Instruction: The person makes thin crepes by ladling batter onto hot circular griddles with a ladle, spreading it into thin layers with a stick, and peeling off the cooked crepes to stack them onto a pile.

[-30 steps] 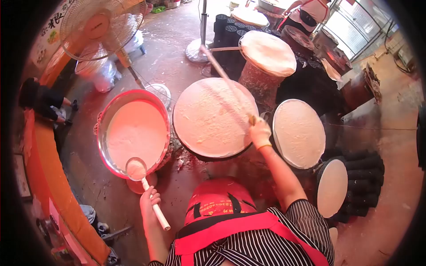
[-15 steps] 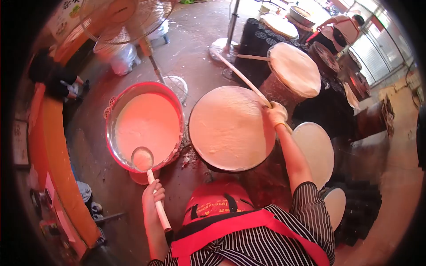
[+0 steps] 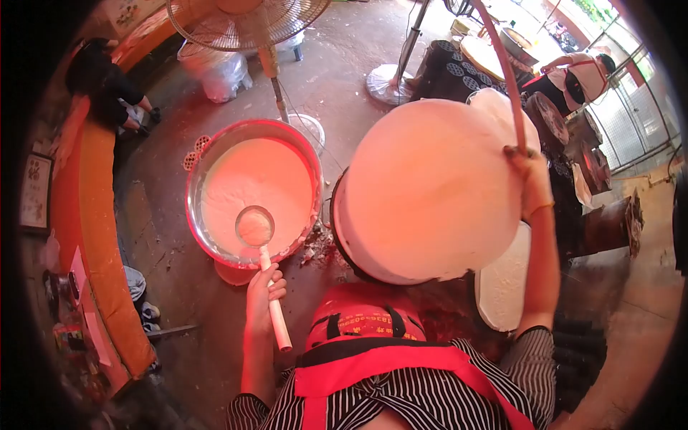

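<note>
My left hand (image 3: 266, 288) is closed around the pale handle of a ladle (image 3: 255, 226), whose round bowl holds batter over the large metal basin (image 3: 195, 228). Pale batter (image 3: 251, 188) fills much of that basin. My gloved right hand (image 3: 532, 172) grips a long stick (image 3: 505, 64) and is at the right edge of a big round thin sheet (image 3: 430, 190). The sheet is lifted and tilted above the round griddle (image 3: 342, 236), covering most of it. Whether my right fingers also pinch the sheet cannot be made out.
A standing fan (image 3: 247, 21) rises behind the basin. Another griddle with a pale sheet (image 3: 503, 283) lies at the right, partly covered. Perforated black briquettes (image 3: 448, 72) stand at the back. One person (image 3: 580, 79) bends at the back right, another (image 3: 104, 79) is at the left.
The round sheet has come up off the middle griddle toward the right. My right hand has moved right and up, and the stick has swung upright. My left hand still holds the ladle over the basin.
</note>
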Motion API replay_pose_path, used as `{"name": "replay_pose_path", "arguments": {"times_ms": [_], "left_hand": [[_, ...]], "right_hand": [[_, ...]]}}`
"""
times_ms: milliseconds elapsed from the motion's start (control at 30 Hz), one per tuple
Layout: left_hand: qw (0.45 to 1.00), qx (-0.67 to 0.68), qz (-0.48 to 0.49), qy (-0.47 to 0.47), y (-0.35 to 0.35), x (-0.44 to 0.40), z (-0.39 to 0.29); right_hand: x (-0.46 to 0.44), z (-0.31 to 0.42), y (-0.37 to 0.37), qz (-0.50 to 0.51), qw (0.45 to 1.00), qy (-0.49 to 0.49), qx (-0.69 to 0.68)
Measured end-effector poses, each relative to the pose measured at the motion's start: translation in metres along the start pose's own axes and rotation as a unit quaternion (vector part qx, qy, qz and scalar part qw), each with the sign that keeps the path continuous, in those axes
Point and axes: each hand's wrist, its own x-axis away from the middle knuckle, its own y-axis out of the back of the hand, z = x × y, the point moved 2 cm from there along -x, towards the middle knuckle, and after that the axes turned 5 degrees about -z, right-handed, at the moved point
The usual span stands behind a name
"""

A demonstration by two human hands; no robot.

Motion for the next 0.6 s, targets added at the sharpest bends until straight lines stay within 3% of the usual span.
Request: {"name": "replay_pose_path", "arguments": {"times_ms": [33, 133, 167, 233, 267, 300, 333, 367, 433, 467, 500, 600], "left_hand": [[1.000, 0.001, 0.002, -0.001, -0.001, -0.004, 0.003], [0.998, 0.033, 0.026, 0.038, -0.004, -0.023, 0.017], [0.997, 0.042, 0.045, 0.051, -0.005, -0.030, 0.022], [0.982, 0.143, 0.064, 0.102, -0.012, -0.040, 0.034], [0.983, 0.148, 0.039, 0.103, -0.022, -0.041, 0.039], [0.977, 0.169, 0.061, 0.112, -0.018, -0.046, 0.049], [0.980, 0.168, 0.040, 0.100, -0.034, -0.041, 0.056], [0.982, 0.169, 0.019, 0.084, -0.051, -0.031, 0.057], [0.983, 0.174, -0.002, 0.062, -0.071, -0.021, 0.065], [0.983, 0.177, 0.012, 0.053, -0.077, -0.017, 0.069], [0.982, 0.182, -0.001, 0.055, -0.089, -0.009, 0.072], [0.981, 0.186, -0.026, 0.042, -0.110, 0.014, 0.083]], "right_hand": [[-0.019, 0.020, 0.015, 0.015, 1.000, 0.006, -0.015], [-0.140, 0.052, 0.097, -0.001, 0.973, 0.154, 0.174], [-0.141, 0.098, 0.106, -0.108, 0.894, 0.201, 0.385], [-0.136, 0.158, 0.112, -0.182, 0.819, 0.356, 0.412], [-0.135, 0.177, 0.113, -0.191, 0.815, 0.351, 0.419], [-0.127, 0.183, 0.112, -0.205, 0.770, 0.419, 0.435], [-0.156, 0.174, 0.126, -0.202, 0.710, 0.482, 0.472], [-0.155, 0.159, 0.121, -0.154, 0.717, 0.497, 0.464], [-0.169, 0.108, 0.114, -0.147, 0.611, 0.633, 0.452], [-0.186, 0.069, 0.109, -0.143, 0.582, 0.492, 0.631], [-0.214, 0.011, 0.111, -0.153, 0.555, 0.547, 0.608], [-0.202, -0.093, 0.092, -0.197, 0.569, 0.502, 0.621]]}}
